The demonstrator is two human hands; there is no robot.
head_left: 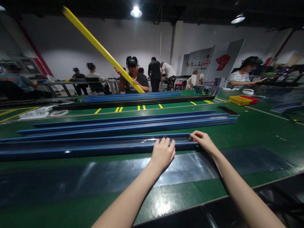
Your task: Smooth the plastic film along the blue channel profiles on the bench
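Note:
A long blue channel [95, 148] lies across the green table [258, 133]. My left hand [163, 152] rests over its near edge toward the right end, the fingers bent over the rim and holding it. At the channel's right end is my right hand [201, 139], thumb and fingertips pinched together; what they hold is too small to make out. A clear plastic sheet [114, 172] lies flat on the table, under my wrists and in front of the channel.
Behind are more blue channels [128, 126], a dark flat piece [227, 110], a black strip [142, 102], and yellow [239, 100] and red [252, 100] trays. Across the table a person [136, 79] holds a long yellow bar [95, 42] aslant. Others sit or stand farther back.

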